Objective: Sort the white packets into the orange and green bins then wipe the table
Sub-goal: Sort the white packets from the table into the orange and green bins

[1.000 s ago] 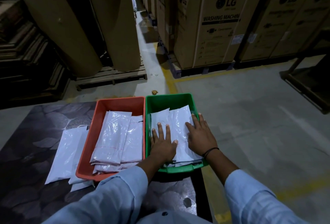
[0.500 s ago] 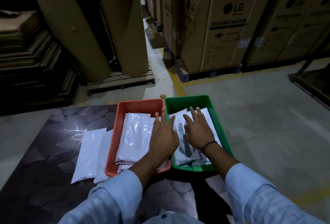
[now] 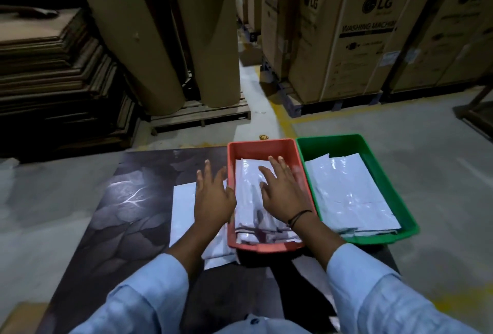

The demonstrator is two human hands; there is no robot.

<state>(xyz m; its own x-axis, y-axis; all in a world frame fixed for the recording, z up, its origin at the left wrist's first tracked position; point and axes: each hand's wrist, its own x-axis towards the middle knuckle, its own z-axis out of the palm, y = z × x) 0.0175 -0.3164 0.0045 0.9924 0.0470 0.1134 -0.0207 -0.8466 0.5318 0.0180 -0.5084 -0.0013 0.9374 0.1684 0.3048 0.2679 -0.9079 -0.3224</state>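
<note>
An orange bin (image 3: 260,147) and a green bin (image 3: 384,173) stand side by side on the dark patterned table (image 3: 128,216), each holding white packets. My right hand (image 3: 282,191) is spread flat over the packets in the orange bin (image 3: 246,200). My left hand (image 3: 212,196) hovers with straight fingers above a small pile of loose white packets (image 3: 182,208) lying on the table just left of the orange bin. Packets in the green bin (image 3: 346,195) lie flat and untouched.
Large brown paper rolls (image 3: 149,29) stand on a pallet beyond the table. Stacked cardboard sheets (image 3: 53,80) are at the left, and washing machine cartons (image 3: 346,32) at the back right. The green bin's near right corner reaches the table's edge.
Both hands have moved left from the green bin: the right now sits over the orange bin, the left over the loose packets. The view has swung left too.
</note>
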